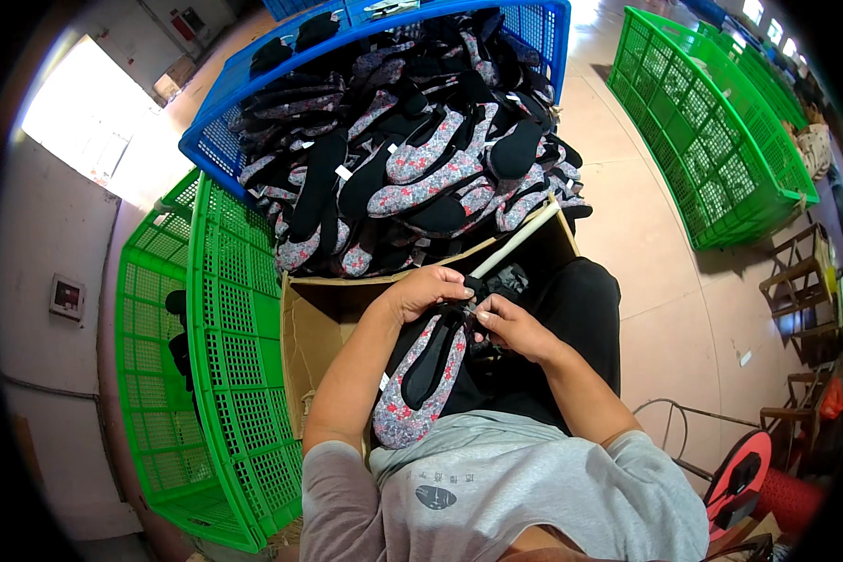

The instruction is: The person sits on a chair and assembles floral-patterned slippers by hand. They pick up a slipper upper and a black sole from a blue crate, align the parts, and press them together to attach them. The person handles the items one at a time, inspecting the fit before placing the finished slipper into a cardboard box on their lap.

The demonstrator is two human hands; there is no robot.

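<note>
As I sit bent over my lap in a grey T-shirt point(543, 478), one slipper point(410, 412) lies there, its rounded, flower-patterned toe close against my belly and its black-lined opening facing up. The other end reaches up to my two hands, which meet over it. With my left hand point(431, 292) I pinch the dark end between thumb and fingertips; my right hand point(515, 328) is at the same spot from the other side, thumb and forefinger pressed together on it. Exactly which bit sits between my fingertips is too small to tell. Black trousers point(585, 318) cover my legs.

Off to my right is a red disc point(719, 489) with black parts. Just past my lap stands an open cardboard box point(300, 351), a pale rod point(520, 239) slanting across its right part. On my left, two green crates point(236, 365) stand side by side. Beyond the box, a big heap of slippers point(431, 169), flowered and black, fills a blue crate point(212, 150). Farther right, another green crate point(712, 122) stands on the pale floor point(646, 272), and at far left daylight glares through a doorway point(80, 108).
</note>
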